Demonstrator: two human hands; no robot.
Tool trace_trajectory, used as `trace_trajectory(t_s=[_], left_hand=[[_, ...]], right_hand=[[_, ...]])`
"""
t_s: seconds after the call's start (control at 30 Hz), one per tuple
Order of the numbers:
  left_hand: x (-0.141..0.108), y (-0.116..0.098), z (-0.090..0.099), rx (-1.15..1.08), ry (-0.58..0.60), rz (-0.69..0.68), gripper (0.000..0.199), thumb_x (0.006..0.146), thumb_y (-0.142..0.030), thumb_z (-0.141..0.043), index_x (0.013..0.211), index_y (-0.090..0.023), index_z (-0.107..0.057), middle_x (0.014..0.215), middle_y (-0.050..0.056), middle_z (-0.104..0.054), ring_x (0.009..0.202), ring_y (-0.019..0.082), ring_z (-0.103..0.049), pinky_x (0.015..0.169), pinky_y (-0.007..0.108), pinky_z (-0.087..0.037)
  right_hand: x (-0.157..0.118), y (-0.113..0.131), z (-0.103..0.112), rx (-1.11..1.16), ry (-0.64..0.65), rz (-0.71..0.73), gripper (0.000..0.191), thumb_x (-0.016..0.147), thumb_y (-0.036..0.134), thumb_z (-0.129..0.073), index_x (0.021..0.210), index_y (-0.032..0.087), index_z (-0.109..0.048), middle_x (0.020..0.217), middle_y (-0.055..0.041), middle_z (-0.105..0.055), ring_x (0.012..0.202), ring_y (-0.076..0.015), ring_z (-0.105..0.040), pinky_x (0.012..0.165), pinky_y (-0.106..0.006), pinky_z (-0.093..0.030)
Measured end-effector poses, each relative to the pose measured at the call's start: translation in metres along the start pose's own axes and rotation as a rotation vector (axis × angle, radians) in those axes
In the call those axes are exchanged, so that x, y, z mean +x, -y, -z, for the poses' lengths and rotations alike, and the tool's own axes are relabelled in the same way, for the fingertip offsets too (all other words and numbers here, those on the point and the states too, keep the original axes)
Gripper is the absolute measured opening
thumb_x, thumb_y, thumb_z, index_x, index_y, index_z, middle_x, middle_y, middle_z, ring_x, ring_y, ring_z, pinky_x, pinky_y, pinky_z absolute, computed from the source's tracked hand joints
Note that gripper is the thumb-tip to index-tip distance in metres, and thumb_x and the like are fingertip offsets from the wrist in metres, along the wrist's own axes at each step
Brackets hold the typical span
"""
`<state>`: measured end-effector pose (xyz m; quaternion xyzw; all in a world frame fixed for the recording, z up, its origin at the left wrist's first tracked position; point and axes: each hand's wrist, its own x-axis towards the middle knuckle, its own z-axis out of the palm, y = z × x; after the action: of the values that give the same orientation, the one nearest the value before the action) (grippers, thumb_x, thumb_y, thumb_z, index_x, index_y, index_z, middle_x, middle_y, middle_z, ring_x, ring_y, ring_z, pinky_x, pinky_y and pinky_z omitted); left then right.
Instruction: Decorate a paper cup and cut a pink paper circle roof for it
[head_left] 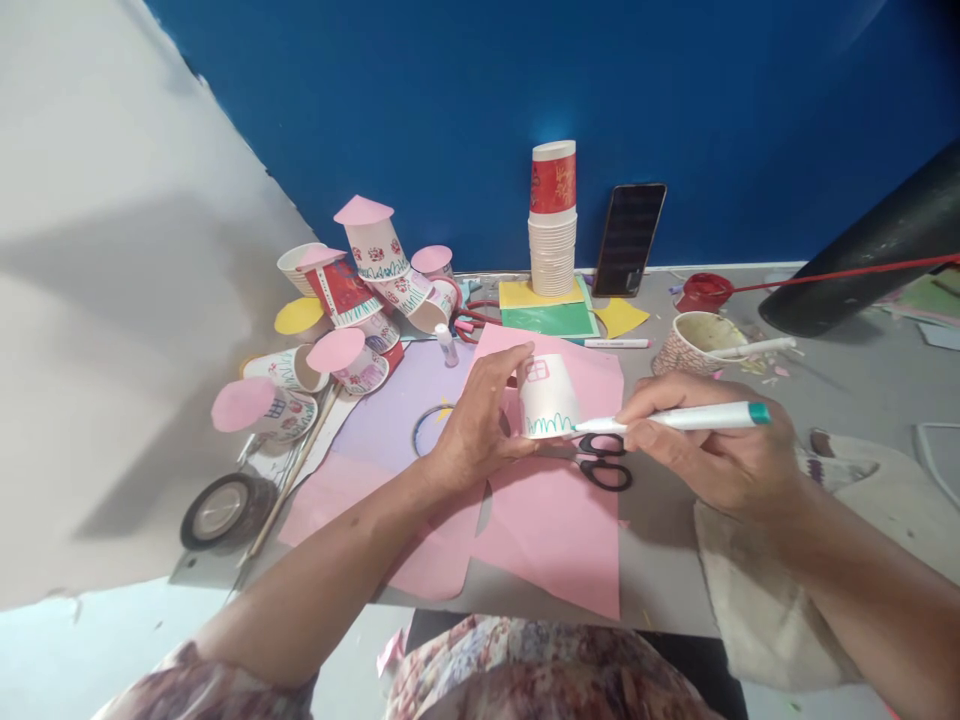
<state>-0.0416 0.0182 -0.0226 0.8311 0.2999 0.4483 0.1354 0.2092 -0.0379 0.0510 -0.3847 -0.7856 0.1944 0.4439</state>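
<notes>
Upside down over the pink paper (555, 540), a white paper cup (553, 395) bears a pink window drawing and green zigzag strokes along its rim. My left hand (480, 420) grips the cup from the left, thumb near the rim and fingers near its base. A white marker with a green end (682, 416) is pinched in my right hand (720, 450), its tip touching the cup at the right end of the green strokes. Black-handled scissors (606, 474) lie just below and right of the cup, their blades partly hidden.
Decorated cups with pink paper tops (375, 245) crowd the left back. A tall cup stack (553, 250) and a phone (630, 240) stand by the blue wall. A patterned cup (694, 345) is at right, tape roll (217, 512) at left, cloth (780, 600) at the right edge.
</notes>
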Motion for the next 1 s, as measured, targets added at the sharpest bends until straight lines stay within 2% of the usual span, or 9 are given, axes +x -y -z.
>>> trace_trajectory(t_s=[0.13, 0.33, 0.43, 0.53, 0.6, 0.67, 0.73, 0.87, 1.0], left_hand=[[0.000, 0.000, -0.001, -0.010, 0.002, 0.008, 0.103, 0.078, -0.063, -0.086, 0.160, -0.029, -0.032, 0.145, 0.018, -0.058, 0.129, 0.033, -0.063, 0.098, 0.051, -0.062], [-0.002, -0.001, -0.001, -0.053, -0.012, 0.011, 0.097, 0.084, -0.061, -0.082, 0.160, -0.029, -0.032, 0.147, 0.017, -0.056, 0.132, 0.031, -0.062, 0.101, 0.048, -0.062], [-0.001, -0.002, 0.000, -0.056, -0.019, 0.029, 0.100, 0.081, -0.061, -0.084, 0.160, -0.029, -0.031, 0.147, 0.017, -0.055, 0.131, 0.032, -0.062, 0.100, 0.047, -0.062], [-0.001, -0.002, 0.000, -0.090, -0.027, 0.073, 0.102, 0.078, -0.064, -0.085, 0.159, -0.030, -0.031, 0.148, 0.017, -0.054, 0.132, 0.032, -0.061, 0.100, 0.048, -0.062], [-0.001, -0.002, -0.001, -0.133, -0.033, 0.111, 0.101, 0.079, -0.066, -0.083, 0.158, -0.032, -0.031, 0.151, 0.017, -0.052, 0.134, 0.032, -0.060, 0.102, 0.048, -0.061], [-0.001, -0.002, -0.001, -0.174, -0.027, 0.148, 0.100, 0.079, -0.069, -0.082, 0.158, -0.033, -0.032, 0.153, 0.017, -0.049, 0.137, 0.033, -0.058, 0.104, 0.048, -0.060], [-0.001, -0.004, -0.002, -0.217, -0.006, 0.181, 0.103, 0.076, -0.071, -0.082, 0.158, -0.033, -0.031, 0.155, 0.018, -0.048, 0.138, 0.033, -0.057, 0.104, 0.049, -0.060], [-0.002, -0.012, -0.006, -0.361, 0.030, 0.237, 0.107, 0.072, -0.068, -0.087, 0.158, -0.035, -0.033, 0.156, 0.016, -0.047, 0.140, 0.036, -0.055, 0.109, 0.053, -0.057], [-0.003, -0.016, -0.008, -0.518, 0.054, 0.278, 0.109, 0.068, -0.063, -0.093, 0.157, -0.038, -0.036, 0.156, 0.012, -0.047, 0.142, 0.037, -0.054, 0.116, 0.055, -0.052]], right_hand=[[-0.001, -0.001, 0.001, 0.008, -0.062, -0.012, 0.013, 0.101, 0.027, -0.065, 0.090, 0.026, -0.072, 0.074, -0.0012, -0.077, 0.059, -0.0169, -0.069, 0.054, -0.029, -0.053], [-0.003, -0.005, 0.004, 0.034, -0.038, -0.018, 0.014, 0.100, 0.027, -0.066, 0.088, 0.025, -0.072, 0.072, -0.0001, -0.075, 0.058, -0.0154, -0.067, 0.052, -0.027, -0.051], [-0.004, -0.005, 0.004, 0.068, -0.044, -0.026, 0.013, 0.100, 0.025, -0.067, 0.088, 0.025, -0.072, 0.072, 0.0013, -0.074, 0.059, -0.0146, -0.068, 0.053, -0.026, -0.051], [-0.004, -0.006, 0.002, 0.107, -0.125, -0.026, 0.009, 0.102, 0.023, -0.065, 0.101, 0.027, -0.074, 0.075, 0.0013, -0.075, 0.060, -0.0145, -0.068, 0.057, -0.027, -0.055], [-0.005, -0.006, -0.001, 0.067, -0.188, -0.025, 0.014, 0.103, 0.023, -0.063, 0.112, 0.027, -0.074, 0.084, -0.0010, -0.078, 0.066, -0.0157, -0.071, 0.063, -0.029, -0.057], [-0.005, -0.008, -0.004, -0.012, -0.195, -0.037, 0.016, 0.101, 0.028, -0.067, 0.115, 0.027, -0.075, 0.094, -0.0037, -0.080, 0.073, -0.0171, -0.073, 0.067, -0.030, -0.058], [-0.003, -0.010, -0.007, -0.052, -0.157, -0.077, 0.028, 0.094, 0.036, -0.077, 0.120, 0.026, -0.073, 0.106, -0.0062, -0.080, 0.079, -0.0191, -0.075, 0.070, -0.031, -0.060], [0.001, -0.018, -0.011, -0.061, 0.007, -0.169, 0.078, 0.073, 0.049, -0.093, 0.142, 0.028, -0.062, 0.138, -0.0119, -0.071, 0.105, -0.0303, -0.075, 0.074, -0.037, -0.064], [0.003, -0.022, -0.011, -0.099, 0.099, -0.165, 0.085, 0.069, 0.045, -0.095, 0.145, 0.030, -0.059, 0.140, -0.0123, -0.069, 0.117, -0.0368, -0.070, 0.077, -0.042, -0.064]])
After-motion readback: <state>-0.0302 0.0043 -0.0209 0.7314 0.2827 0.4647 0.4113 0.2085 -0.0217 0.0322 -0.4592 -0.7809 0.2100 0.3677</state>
